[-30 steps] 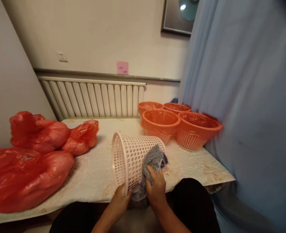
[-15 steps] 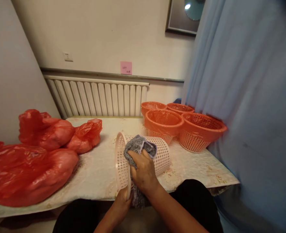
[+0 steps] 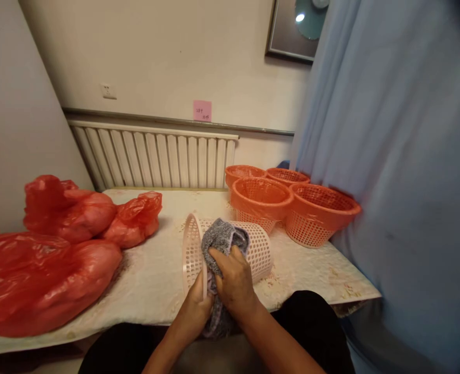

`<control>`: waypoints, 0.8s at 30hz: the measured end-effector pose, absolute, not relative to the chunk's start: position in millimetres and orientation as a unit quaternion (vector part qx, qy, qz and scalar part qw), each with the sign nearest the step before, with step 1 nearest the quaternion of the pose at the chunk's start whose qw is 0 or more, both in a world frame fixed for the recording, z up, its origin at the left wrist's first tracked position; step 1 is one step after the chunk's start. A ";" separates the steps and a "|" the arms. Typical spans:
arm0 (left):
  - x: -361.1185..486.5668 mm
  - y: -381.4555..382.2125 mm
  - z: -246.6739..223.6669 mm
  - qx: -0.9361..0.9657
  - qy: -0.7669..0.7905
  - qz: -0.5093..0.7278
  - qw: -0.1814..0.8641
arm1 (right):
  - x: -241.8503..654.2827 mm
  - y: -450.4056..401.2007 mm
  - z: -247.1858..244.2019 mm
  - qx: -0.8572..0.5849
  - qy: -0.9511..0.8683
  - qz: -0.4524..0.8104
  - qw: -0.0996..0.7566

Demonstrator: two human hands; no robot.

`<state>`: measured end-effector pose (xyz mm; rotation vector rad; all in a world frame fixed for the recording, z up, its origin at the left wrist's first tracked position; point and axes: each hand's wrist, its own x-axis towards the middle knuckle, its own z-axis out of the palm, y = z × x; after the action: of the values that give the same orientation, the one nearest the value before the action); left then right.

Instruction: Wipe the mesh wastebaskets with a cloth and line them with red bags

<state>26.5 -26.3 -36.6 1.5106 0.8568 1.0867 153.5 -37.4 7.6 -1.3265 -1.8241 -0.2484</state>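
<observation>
A pale pink perforated plastic basket [image 3: 260, 249] lies on its side on the table, its wide mouth facing left. My left hand [image 3: 198, 301] grips the near part of its rim, the fingers partly hidden. A grey cloth with a lilac edge [image 3: 219, 241] is bunched in my right hand [image 3: 235, 280], pressed against the outside of the basket just beside the rim. The cloth's loose end hangs down between my two wrists, past the table's front edge.
Several baskets lined with red plastic bags, one a near basket [image 3: 261, 200], stand at the back right by a blue curtain [image 3: 401, 156]. Filled red plastic bags [image 3: 50, 280] cover the left of the table [image 3: 152, 291]. Behind is a radiator [image 3: 155, 158].
My left hand has moved up along the rim, closer to my right hand. The cloth has shifted slightly, and the basket has turned a little. The view has moved slightly.
</observation>
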 end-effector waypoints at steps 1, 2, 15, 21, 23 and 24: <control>24.7 -26.1 -38.0 0.639 0.361 0.443 0.515 | 161.8 -32.8 7.0 -0.540 -0.724 -0.100 0.417; 22.9 -26.0 -39.6 0.648 0.364 0.431 0.511 | 172.1 -27.4 5.9 -0.553 -0.717 -0.101 0.413; 23.3 -22.2 -49.2 0.694 0.361 0.399 0.478 | 279.3 -16.1 -61.5 -0.718 -0.552 -0.137 0.401; 24.6 -22.3 -43.7 0.679 0.349 0.404 0.505 | 179.6 -51.8 -71.8 -0.558 -0.634 -0.156 0.512; 24.0 -23.5 -44.0 0.675 0.346 0.405 0.511 | 155.1 -57.8 -60.9 -0.513 -0.683 -0.120 0.506; 23.2 -24.1 -45.0 0.676 0.343 0.405 0.511 | 147.3 -58.6 -53.0 -0.500 -0.699 -0.106 0.500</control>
<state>23.2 -24.1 -45.0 1.6273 0.8266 0.9748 147.3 -58.6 -53.0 -1.2088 -1.6906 -0.2560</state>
